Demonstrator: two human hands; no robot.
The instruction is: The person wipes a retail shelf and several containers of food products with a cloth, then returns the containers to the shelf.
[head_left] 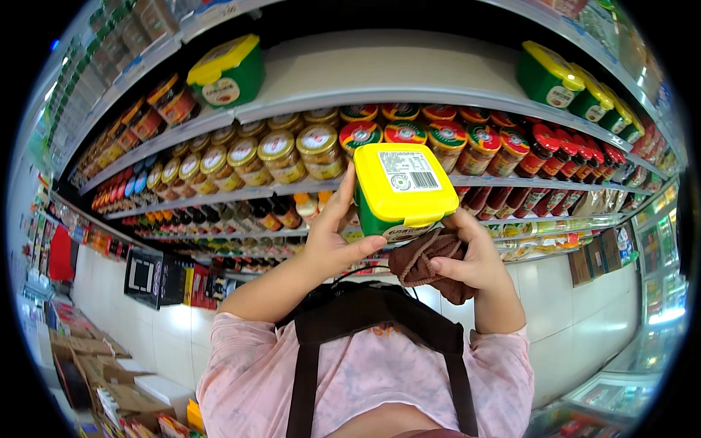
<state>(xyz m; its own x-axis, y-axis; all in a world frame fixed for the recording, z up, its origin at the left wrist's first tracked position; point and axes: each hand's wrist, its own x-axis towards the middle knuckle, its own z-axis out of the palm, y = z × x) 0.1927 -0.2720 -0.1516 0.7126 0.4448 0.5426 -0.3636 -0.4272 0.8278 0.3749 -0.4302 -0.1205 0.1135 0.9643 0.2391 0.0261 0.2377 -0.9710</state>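
A square green tub with a yellow lid (380, 201) is held up in front of the shelves, its lid tilted toward me and bearing a white barcode label. My left hand (337, 232) grips its left side, thumb along the lower front and fingers partly hidden behind. My right hand (471, 259) is closed on a bunched brown cloth (431, 264), which lies against the tub's lower right corner. Some right fingers reach up beside the tub; whether they bear its weight I cannot tell.
Above and behind is a shelf (380, 69) with a similar tub (230, 73) at left and several more (555, 77) at right. Gold-lidded jars (319, 152) and red-lidded jars (478, 146) line the shelf below. A black crate (153, 277) and cardboard boxes (95, 358) stand on the left floor.
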